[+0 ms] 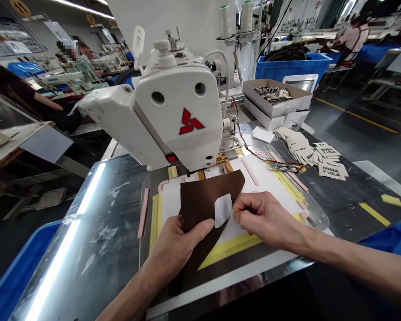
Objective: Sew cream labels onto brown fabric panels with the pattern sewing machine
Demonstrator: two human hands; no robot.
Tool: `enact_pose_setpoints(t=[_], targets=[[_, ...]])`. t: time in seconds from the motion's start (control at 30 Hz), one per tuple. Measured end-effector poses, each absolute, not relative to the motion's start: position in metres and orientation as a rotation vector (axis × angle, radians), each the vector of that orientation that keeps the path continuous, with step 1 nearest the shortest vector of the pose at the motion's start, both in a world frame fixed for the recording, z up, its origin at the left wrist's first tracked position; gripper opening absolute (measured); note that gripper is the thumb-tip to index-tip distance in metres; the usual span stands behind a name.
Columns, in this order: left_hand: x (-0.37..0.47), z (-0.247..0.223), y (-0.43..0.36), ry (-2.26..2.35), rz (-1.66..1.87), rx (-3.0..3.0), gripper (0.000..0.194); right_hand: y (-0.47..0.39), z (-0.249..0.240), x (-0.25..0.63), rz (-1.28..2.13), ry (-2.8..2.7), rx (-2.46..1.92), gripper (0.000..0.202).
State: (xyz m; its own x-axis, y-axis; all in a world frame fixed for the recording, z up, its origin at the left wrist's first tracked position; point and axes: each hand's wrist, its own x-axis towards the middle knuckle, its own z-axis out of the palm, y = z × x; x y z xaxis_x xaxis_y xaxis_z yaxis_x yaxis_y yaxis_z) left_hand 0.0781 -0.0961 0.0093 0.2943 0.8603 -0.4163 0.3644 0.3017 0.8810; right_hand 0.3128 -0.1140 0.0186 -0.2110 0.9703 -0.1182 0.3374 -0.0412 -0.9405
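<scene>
A dark brown piece of material [203, 196] is tilted up in front of the white sewing machine head [183, 102]. My left hand [183, 240] grips its lower left part, thumb on top and fingers behind. On the brown piece lies a small whitish patch [223, 211], its lower left corner by my left thumb. At the patch's right edge my right hand [259, 216] is closed in a pinch; what it holds, if anything, is too small to tell. Beneath is a white sheet [274, 196] edged with yellow tape.
Scissors [284, 167] and stacks of printed labels [332, 169] lie on the right of the table. Behind them are an open cardboard box [270, 100] and a blue crate [290, 69]. Other people sit at machines in the background. Thread cones [224, 22] stand behind the machine.
</scene>
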Motion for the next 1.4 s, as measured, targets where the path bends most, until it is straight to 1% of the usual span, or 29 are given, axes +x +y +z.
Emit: enact_pose_setpoints(t=[0.23,0.43,0.53,0.67,0.83,0.97,1.03,1.07,1.13,1.17,1.23,1.3,1.4], targets=[[0.083,0.012,-0.1,1.325,0.508,1.345,0.045,-0.122,0.02,0.299,1.092,-1.811,-1.444,0.008],[0.084,0.006,-0.104,1.369,0.524,1.43,0.04,-0.119,0.014,0.292,0.919,-1.903,-1.504,0.01],[0.084,0.004,-0.105,1.395,0.532,1.461,0.038,-0.117,0.012,0.287,0.88,-1.938,-1.522,0.008],[0.085,0.006,-0.105,1.413,0.541,1.456,0.039,-0.114,0.014,0.286,0.964,-1.893,-1.512,0.004],[0.083,0.01,-0.101,1.373,0.548,1.397,0.044,-0.113,0.02,0.306,1.01,-1.779,-1.485,0.011],[0.081,0.011,-0.097,1.315,0.545,1.347,0.046,-0.115,0.022,0.319,1.087,-1.71,-1.48,0.014],[0.08,0.01,-0.096,1.292,0.525,1.331,0.046,-0.116,0.02,0.318,1.086,-1.749,-1.436,0.011],[0.08,0.01,-0.096,1.281,0.519,1.323,0.047,-0.116,0.019,0.317,1.062,-1.788,-1.414,0.012],[0.079,0.009,-0.097,1.262,0.514,1.31,0.049,-0.117,0.013,0.311,0.992,-1.882,-1.371,0.023],[0.079,0.008,-0.097,1.261,0.513,1.305,0.05,-0.116,0.009,0.308,0.96,-1.926,-1.343,0.023],[0.08,0.007,-0.097,1.277,0.51,1.306,0.052,-0.115,0.004,0.302,0.913,-1.976,-1.282,0.014],[0.081,0.006,-0.098,1.303,0.495,1.329,0.052,-0.114,0.004,0.298,0.917,-1.943,-1.228,0.014],[0.081,0.006,-0.097,1.336,0.472,1.382,0.048,-0.113,0.015,0.295,1.084,-1.703,-1.185,0.015]])
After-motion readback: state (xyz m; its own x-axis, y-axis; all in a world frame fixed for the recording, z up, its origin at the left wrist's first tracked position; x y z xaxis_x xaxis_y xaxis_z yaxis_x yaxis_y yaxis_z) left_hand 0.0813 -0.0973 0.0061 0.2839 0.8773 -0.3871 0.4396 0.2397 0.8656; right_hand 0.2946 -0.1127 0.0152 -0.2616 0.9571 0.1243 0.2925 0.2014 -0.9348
